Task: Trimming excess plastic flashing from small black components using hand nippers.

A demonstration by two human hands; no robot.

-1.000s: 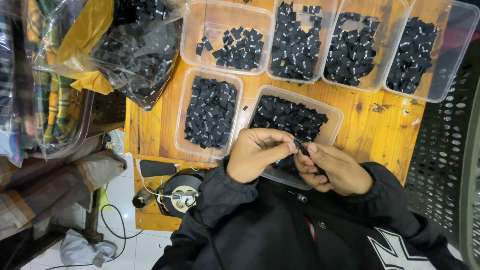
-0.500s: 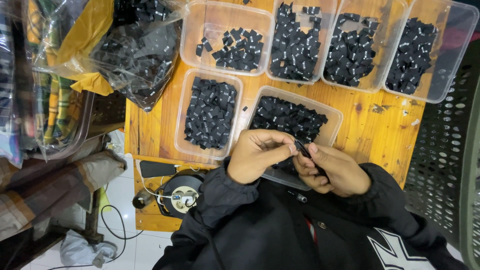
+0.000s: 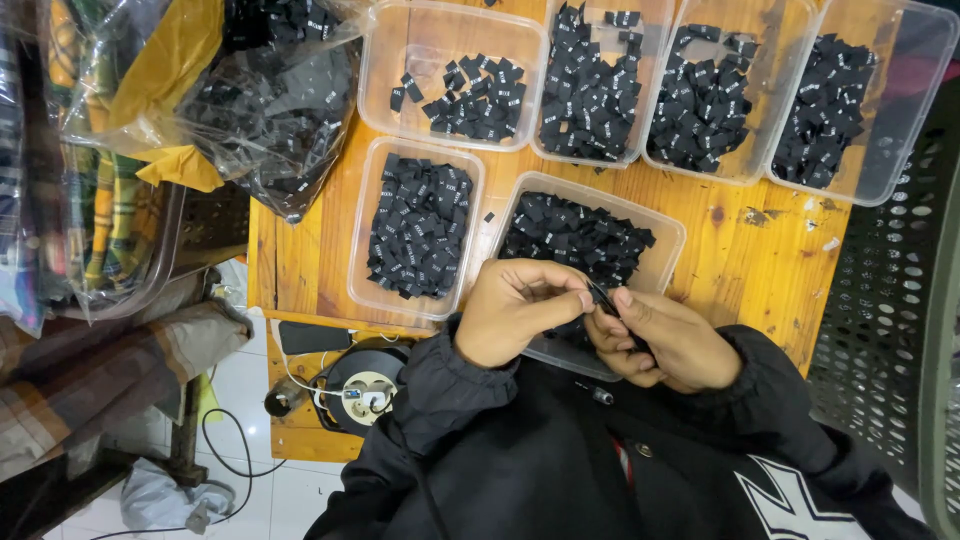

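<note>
Where both hands' fingers (image 3: pixel 590 300) meet, the black label (image 3: pixel 603 297) shows only partly.

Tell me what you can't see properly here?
- Head view: black label mostly hidden between left hand and right hand.
- Near tub: front edge covered by both hands.
- Writing on labels in plastic bag: too small.
- Top tubs: cut off by the edge.

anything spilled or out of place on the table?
Minor: one black label lies loose on the wooden table, between the two nearer clear bins. A few pale scraps sit at the table's right side. The rest stays binned.
</note>
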